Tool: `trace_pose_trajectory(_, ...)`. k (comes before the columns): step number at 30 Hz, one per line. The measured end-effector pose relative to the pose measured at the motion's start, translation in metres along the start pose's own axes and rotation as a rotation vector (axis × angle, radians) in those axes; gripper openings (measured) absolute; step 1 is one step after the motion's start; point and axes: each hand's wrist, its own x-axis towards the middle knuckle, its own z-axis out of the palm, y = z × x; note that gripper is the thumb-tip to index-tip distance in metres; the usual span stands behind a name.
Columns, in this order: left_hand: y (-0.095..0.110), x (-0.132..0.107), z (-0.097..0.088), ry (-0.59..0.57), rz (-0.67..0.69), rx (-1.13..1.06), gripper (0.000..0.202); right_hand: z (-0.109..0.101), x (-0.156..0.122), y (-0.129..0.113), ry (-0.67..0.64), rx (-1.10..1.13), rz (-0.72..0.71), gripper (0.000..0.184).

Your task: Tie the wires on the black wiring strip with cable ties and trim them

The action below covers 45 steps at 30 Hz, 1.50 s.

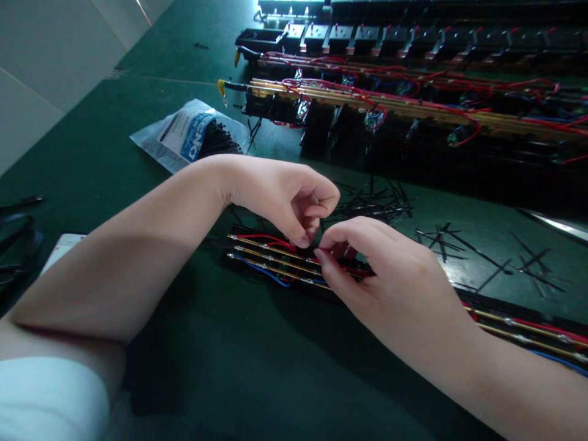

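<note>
My left hand (289, 193) is bent over a long black strip (227, 263), its thumb and fingertips pinched together. Just to its right, my right hand (390, 263) also pinches, thumb against fingers, its tips almost meeting the left ones. Whatever lies between the fingertips is too small and dark to make out. Brass rods (264, 257) run along the strip, with red wires (257, 237) and a blue wire (261, 269) beside them. My hands and right forearm hide the strip's middle.
Loose black cable ties (379, 205) lie behind my hands, with more (443, 242) to the right. A plastic bag (172, 138) of black ties lies behind my left wrist. Several wired assemblies (367, 92) fill the back of the green table (220, 367). Dark items (18, 245) lie far left.
</note>
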Motion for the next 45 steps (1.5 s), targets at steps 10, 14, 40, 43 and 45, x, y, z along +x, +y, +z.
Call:
trace_pose_trajectory(10,0.000,0.000,0.001,0.023,-0.010,-0.021,0.033,0.002,0.001,0.001,0.016,0.004,-0.024,0.015)
trace_pose_trajectory(14,0.001,0.001,0.002,0.020,0.004,-0.013,0.034,0.001,0.001,0.000,0.004,0.006,-0.016,0.015)
trace_pose_trajectory(40,0.013,-0.003,0.007,-0.041,-0.011,0.208,0.016,0.000,-0.002,0.000,-0.022,0.051,-0.017,0.016)
trace_pose_trajectory(43,0.013,-0.003,0.006,-0.084,-0.032,0.182,0.014,-0.001,-0.001,0.000,-0.030,0.059,-0.007,0.015)
trace_pose_trajectory(45,0.012,-0.004,0.004,-0.099,-0.048,0.170,0.014,-0.001,0.000,0.000,-0.029,0.061,-0.003,0.014)
